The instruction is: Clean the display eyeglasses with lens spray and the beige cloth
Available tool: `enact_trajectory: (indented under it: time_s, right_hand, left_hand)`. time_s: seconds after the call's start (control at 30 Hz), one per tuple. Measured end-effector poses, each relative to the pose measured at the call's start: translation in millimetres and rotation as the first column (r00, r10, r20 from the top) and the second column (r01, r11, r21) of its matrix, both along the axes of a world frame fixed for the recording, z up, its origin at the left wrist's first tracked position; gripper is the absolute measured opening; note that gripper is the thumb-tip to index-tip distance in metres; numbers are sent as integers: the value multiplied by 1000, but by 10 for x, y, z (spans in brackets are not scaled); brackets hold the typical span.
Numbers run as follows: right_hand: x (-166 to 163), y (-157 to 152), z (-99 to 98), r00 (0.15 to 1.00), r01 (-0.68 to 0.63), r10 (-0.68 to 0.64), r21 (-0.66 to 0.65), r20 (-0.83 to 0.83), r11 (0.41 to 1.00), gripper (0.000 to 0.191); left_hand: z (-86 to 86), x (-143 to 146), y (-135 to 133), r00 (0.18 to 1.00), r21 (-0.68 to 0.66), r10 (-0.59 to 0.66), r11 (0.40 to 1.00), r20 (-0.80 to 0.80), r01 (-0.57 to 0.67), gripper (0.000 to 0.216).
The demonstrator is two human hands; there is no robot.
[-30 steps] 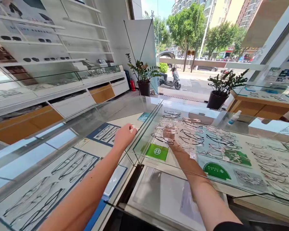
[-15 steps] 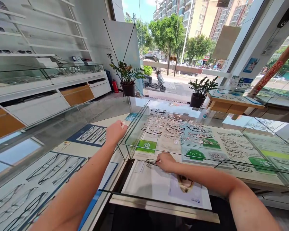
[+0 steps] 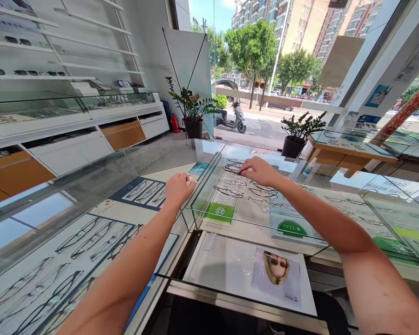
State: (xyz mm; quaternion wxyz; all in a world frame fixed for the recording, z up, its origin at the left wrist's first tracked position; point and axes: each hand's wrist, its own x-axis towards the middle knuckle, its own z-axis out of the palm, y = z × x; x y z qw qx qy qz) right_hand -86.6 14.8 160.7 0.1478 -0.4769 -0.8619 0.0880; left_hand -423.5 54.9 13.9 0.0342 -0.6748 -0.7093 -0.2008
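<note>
My right hand (image 3: 261,171) reaches over the glass showcase, fingers pinched on a dark-framed pair of eyeglasses (image 3: 233,169) at the far end of a column of frames. Its fingers partly hide that pair. My left hand (image 3: 179,190) is closed in a loose fist by the corner where two glass counters meet; something small and pale shows at its fingertips, too small to name. Rows of eyeglasses (image 3: 229,191) lie near the right hand. Below them is a white board (image 3: 218,260) under glass, with a printed picture of a face in sunglasses.
The left showcase holds more eyeglasses (image 3: 77,237) on white and blue trays. A green card (image 3: 219,212) and a small bottle (image 3: 310,166) sit at the right counter. Glass edges run between the counters. Potted plants (image 3: 194,122) stand beyond, near the doorway.
My right hand has moved up and forward from above the white board to the far rows, carrying the eyeglasses. My left hand stays closed at the counter corner. The view has shifted slightly left.
</note>
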Motion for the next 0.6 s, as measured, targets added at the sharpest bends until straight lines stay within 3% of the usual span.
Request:
enact_trajectory:
  time_s: [0.13,0.3,0.5,0.6]
  right_hand:
    - [-65,895,-42,974,159,-169,73,153,985,33]
    - [-142,1750,-290,947,225,-236,73,218,972,34]
    - [-143,2374,-607,912,257,-264,63,315,964,27]
    - [-147,2556,-763,898,251,-263,80,352,965,34]
  left_hand:
    - [7,-22,28,1000,-24,2,1000,27,-1,21]
    - [23,-47,39,998,-38,14,999,56,-12,17]
    - [9,-74,41,995,-23,13,1000,96,-11,18]
    - [0,-83,38,995,-23,16,1000,98,-14,17]
